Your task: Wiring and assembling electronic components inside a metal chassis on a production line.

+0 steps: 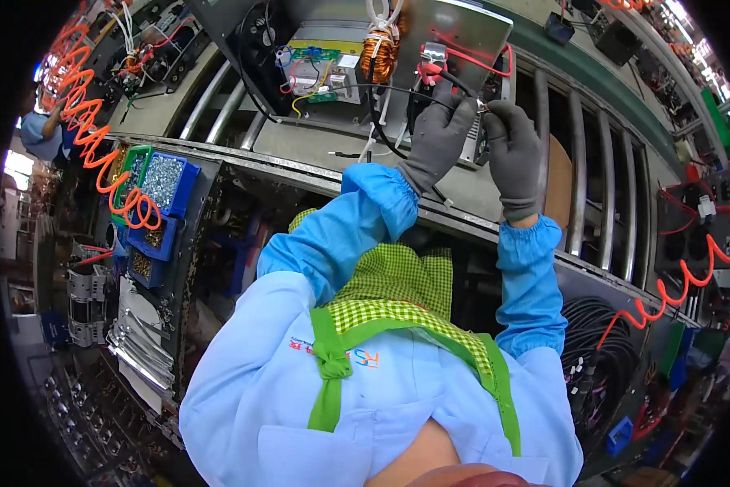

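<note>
Both my hands wear grey gloves and meet at the front of an opened metal electrical unit [470,28]. With its fingers closed, my left hand [438,142] pinches a thick black cable [460,84] near its end. My right hand [513,154] closes thumb and finger on the small shiny tip of that cable, perhaps a terminal, too small to tell. The cable runs up to a red-sleeved part beside a silver cylinder [435,53]. Left of it sit a copper-wound coil [380,57] and a green circuit board [326,55]. Thin black wires pass beside my left hand.
The unit stands on a conveyor with metal rollers [576,174]. Blue bins of small fasteners [164,180] are at the left. Orange coiled air hoses [97,150] hang on both sides. Bundled black cables [596,349] lie at lower right. Another person [44,134] is at far left.
</note>
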`<state>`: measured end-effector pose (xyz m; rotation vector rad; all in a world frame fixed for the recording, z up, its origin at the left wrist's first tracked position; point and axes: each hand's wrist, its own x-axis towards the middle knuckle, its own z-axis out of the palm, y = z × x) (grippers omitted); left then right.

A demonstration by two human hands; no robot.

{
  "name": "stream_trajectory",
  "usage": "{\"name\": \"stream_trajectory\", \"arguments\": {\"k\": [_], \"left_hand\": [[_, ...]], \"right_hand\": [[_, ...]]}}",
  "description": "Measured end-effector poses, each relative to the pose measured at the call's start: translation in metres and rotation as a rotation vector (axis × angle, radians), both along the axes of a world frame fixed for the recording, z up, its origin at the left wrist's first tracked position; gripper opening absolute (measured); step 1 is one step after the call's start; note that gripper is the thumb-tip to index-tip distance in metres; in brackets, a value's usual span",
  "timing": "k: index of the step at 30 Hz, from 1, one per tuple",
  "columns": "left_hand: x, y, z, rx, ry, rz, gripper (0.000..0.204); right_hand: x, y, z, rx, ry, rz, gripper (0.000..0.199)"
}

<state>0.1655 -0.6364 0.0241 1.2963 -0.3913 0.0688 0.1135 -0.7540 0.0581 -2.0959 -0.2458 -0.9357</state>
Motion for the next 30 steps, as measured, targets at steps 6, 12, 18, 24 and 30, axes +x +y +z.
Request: {"name": "stream_trajectory", "arguments": {"k": [6, 12, 18, 24, 30], "left_hand": [[0.01, 0.002, -0.002, 0.028, 0.003, -0.096, 0.025], [0.013, 0.005, -0.014, 0.098, -0.026, -0.109, 0.026], [0.018, 0.008, -0.011, 0.106, -0.065, -0.124, 0.025], [0.022, 0.014, -0.008, 0.218, -0.112, -0.146, 0.025], [0.026, 0.044, 0.008, 0.32, -0.252, -0.006, 0.027]], "right_hand": [[0.003, -0.005, -0.002, -0.08, 0.011, -0.006, 0.014], [0.0, 0.0, 0.002, -0.225, 0.062, -0.072, 0.012], [0.014, -0.008, 0.009, -0.296, 0.133, -0.007, 0.013], [0.027, -0.026, -0.004, 0.504, 0.65, 0.284, 0.031], [0.032, -0.022, -0.02, 0.974, 0.738, 0.608, 0.029]]}}
